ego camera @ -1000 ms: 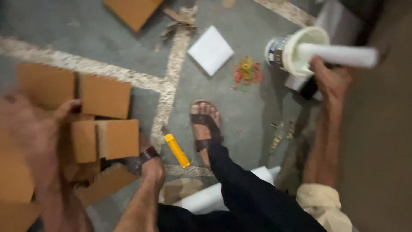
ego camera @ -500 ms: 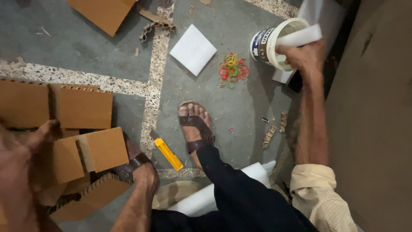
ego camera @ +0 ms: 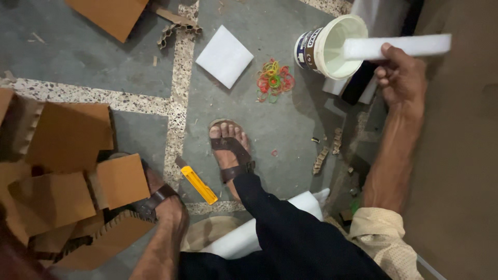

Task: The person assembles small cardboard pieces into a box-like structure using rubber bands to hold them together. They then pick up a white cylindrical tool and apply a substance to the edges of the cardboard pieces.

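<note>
Lifted since prev — right hand (ego camera: 402, 78) pinches flat white foam strip (ego camera: 397, 46) over round tub (ego camera: 327, 46); left unseen.

matt white foam strip (ego camera: 399, 46), glossy plastic tub (ego camera: 327, 46), rough corrugated cardboard (ego camera: 70, 135).

Grey floor (ego camera: 78, 57) carries cardboard pieces (ego camera: 70, 135), yellow cutter (ego camera: 199, 185), rubber bands (ego camera: 274, 80).

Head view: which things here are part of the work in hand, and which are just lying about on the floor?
In use:
- right hand gripping a white foam strip
- white tub of pale paste, with the strip's end over it
- cardboard pieces at the left

Lying about:
- yellow box cutter
- coloured rubber bands
- white square sheet
- cardboard scraps
</note>
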